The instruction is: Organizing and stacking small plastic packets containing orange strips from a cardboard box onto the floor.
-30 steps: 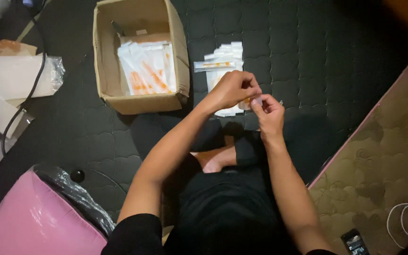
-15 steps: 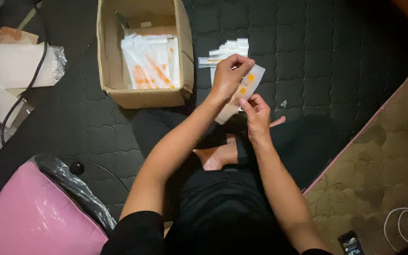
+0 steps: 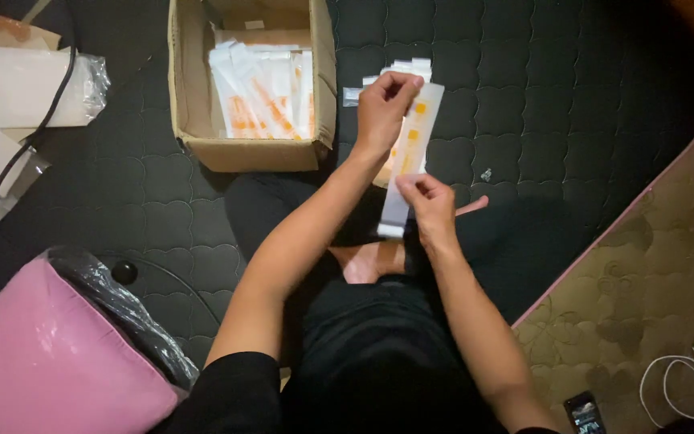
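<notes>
My left hand [image 3: 385, 108] pinches the top end of a long narrow white packet with orange marks [image 3: 411, 153], held up above my lap. My right hand [image 3: 431, 207] grips the same packet near its lower end. The packet runs almost upright between the two hands. Behind it, a small pile of similar white packets [image 3: 399, 71] lies on the dark quilted mat. An open cardboard box [image 3: 194, 120] to the left holds several more such packets.
A pink cushion in clear plastic [image 3: 50, 354] sits at lower left. White bags and a black cable [image 3: 34, 128] lie at far left. A patterned brown carpet [image 3: 652, 273] at right carries a phone [image 3: 581, 411] and a white charger cable [image 3: 680, 382].
The packet was bunched small between both hands; now it is drawn out long, my left hand higher and my right hand lower. The view has shifted slightly.
</notes>
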